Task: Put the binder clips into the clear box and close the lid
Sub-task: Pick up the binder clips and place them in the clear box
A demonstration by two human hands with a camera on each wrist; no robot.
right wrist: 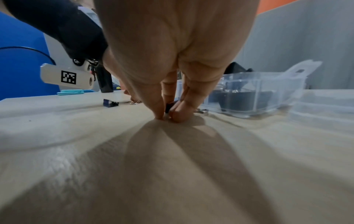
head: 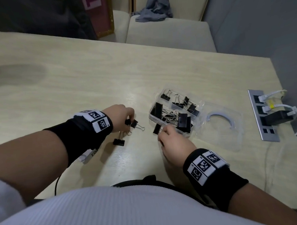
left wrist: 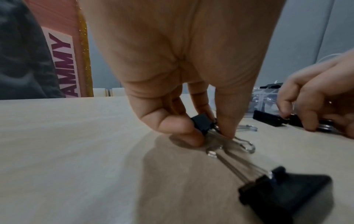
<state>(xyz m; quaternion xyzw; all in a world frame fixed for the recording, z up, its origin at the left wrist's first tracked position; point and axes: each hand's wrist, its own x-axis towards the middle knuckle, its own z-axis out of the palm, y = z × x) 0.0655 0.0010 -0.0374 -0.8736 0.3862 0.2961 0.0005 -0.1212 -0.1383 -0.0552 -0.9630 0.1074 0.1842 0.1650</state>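
Note:
A clear box (head: pixel 151 114) sits right of centre on the table with several black binder clips inside; its lid (head: pixel 221 123) lies flipped open on its right. My left hand (head: pixel 129 119) pinches a small black clip (left wrist: pixel 203 124) down on the table, thumb and fingers curled round it. Two loose clips lie by it: one (head: pixel 136 124) just right of the fingers, another (head: pixel 119 142) nearer me. My right hand (head: pixel 162 131) pinches a black clip (head: pixel 157 128) at the box's near-left corner; in the right wrist view the fingertips (right wrist: pixel 159 115) touch the tabletop around that clip (right wrist: pixel 169 107).
A grey power strip (head: pixel 262 115) with white cables and a black adapter is set into the table at the right edge. A cream sofa (head: pixel 169 34) with a grey cloth (head: pixel 153 9) stands beyond the far edge. A black cable (head: pixel 57 184) hangs at the near edge.

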